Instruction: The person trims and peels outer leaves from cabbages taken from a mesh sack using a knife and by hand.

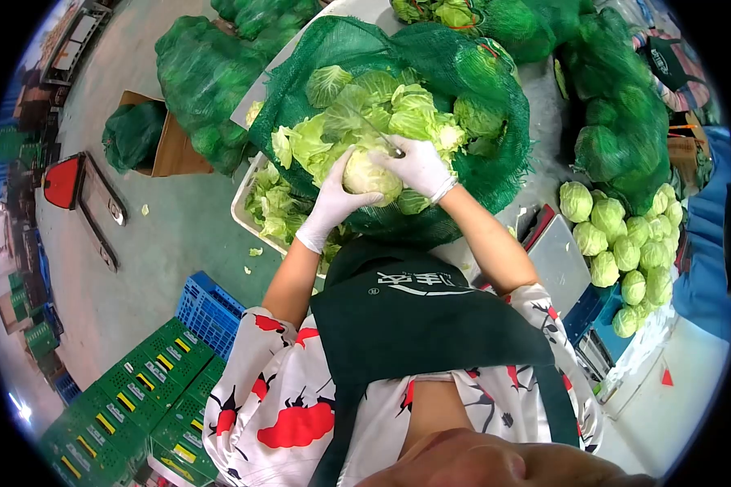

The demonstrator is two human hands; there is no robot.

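Both of my hands wear white gloves. My left hand (pixel 335 203) is wrapped round the left and lower side of a pale green cabbage (pixel 370 176). On the upper right of the same cabbage, my right hand (pixel 417 166) grips a knife (pixel 382 136), whose thin blade points up and left over loose leaves. Cut outer leaves (pixel 310 144) lie around the cabbage, on an opened green mesh sack (pixel 495 174). More cabbages (pixel 477 118) show inside the sack on the right.
A white crate (pixel 240 213) of leaves stands below left of the sack. Full mesh sacks (pixel 203 81) lie at the upper left. Trimmed cabbages (pixel 628 243) are piled at right, with a co-worker (pixel 676 69) beyond. Green crates (pixel 130 390) and a pallet jack (pixel 81 191) are at left.
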